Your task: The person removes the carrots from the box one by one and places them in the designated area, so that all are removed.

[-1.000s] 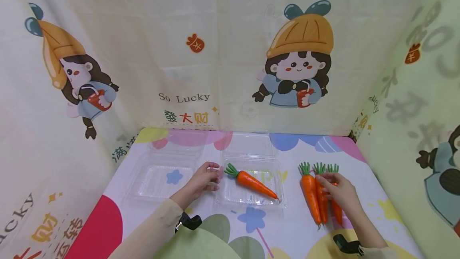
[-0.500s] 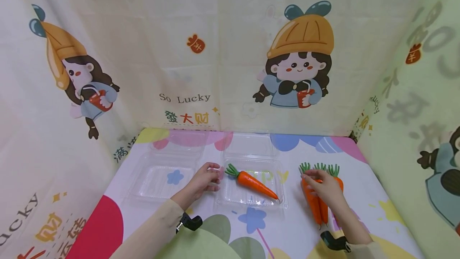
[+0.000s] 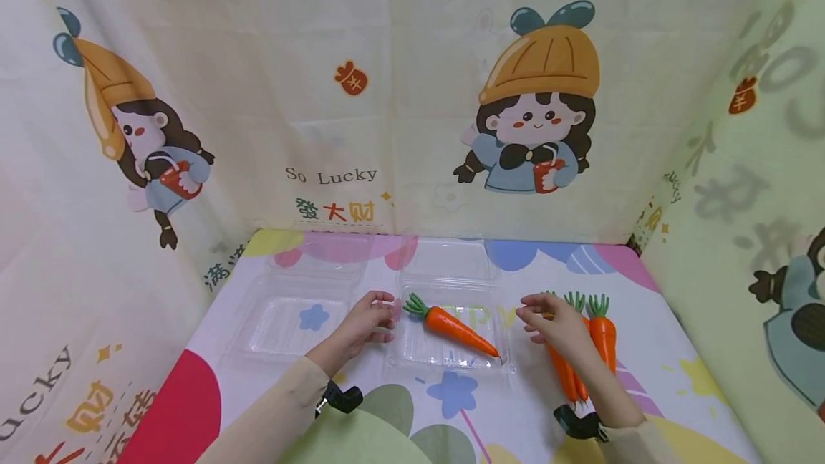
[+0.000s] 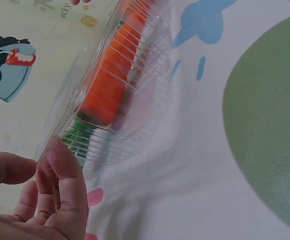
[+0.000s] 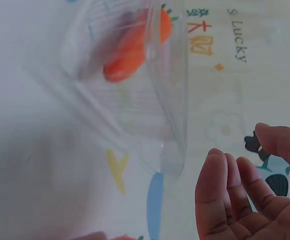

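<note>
A clear plastic clamshell box [image 3: 445, 365] lies with its lid folded back, and one orange carrot [image 3: 459, 331] with a green top rests in its base. At the box's left edge, my left hand [image 3: 361, 322] pinches the rim between thumb and index finger, clearest in the left wrist view. My right hand [image 3: 559, 328] hovers between the box and a group of carrots, overlapping part of them in the head view. Its fingers [image 5: 210, 192] are loosely bent and apart from the thumb, with nothing between them. The rightmost carrot [image 3: 603, 342] of the group shows whole.
A second clear clamshell box [image 3: 248, 335], also unfolded, lies to the left, partly behind my left hand. The patterned tabletop [image 3: 515, 414] meets printed cloth walls [image 3: 425, 127] at the back and sides. Each wrist carries a black camera mount [image 3: 341, 398].
My right hand has moved left from over the carrots toward the box, uncovering the rightmost carrot. The left hand and the carrot in the box have stayed in place.
</note>
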Tool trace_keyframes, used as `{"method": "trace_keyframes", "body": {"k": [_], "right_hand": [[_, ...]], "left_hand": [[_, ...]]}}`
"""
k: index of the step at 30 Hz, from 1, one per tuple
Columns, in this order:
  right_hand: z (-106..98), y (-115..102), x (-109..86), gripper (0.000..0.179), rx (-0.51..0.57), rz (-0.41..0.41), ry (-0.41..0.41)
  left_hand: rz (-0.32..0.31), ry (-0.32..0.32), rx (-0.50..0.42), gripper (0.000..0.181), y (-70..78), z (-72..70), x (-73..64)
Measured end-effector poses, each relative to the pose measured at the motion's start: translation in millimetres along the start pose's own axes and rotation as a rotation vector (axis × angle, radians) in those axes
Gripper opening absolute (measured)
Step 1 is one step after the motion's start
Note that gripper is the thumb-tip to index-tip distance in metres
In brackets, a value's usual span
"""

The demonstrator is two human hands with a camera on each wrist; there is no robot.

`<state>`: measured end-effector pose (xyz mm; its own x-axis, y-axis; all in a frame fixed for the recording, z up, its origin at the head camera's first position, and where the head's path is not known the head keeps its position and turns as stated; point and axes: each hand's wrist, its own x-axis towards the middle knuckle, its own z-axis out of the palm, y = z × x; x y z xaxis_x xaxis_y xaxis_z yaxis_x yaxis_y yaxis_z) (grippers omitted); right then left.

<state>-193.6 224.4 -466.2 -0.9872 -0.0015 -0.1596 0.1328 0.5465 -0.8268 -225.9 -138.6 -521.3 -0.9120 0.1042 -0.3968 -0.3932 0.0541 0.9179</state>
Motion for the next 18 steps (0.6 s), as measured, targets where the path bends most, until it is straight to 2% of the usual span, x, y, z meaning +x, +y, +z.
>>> {"method": "trace_keyframes", "body": {"k": [4,12,18], "right_hand": [[8,-10,-1.4,0.052,-0.001,-0.012,-0.008],[36,-24,1.9,0.044,0.072,-0.039,-0.042],[56,-32,4.5,0.037,0.023,-0.092,-0.037]], "left_hand": [[0.004,0.0,0.005,0.04,0.0,1.0,0.5],[-0.003,0.002,0.008,0.039,1.6,0.7,-1.4],[-0.002,0.001,0.0,0.038,1.1,1.0,-1.8]]}}
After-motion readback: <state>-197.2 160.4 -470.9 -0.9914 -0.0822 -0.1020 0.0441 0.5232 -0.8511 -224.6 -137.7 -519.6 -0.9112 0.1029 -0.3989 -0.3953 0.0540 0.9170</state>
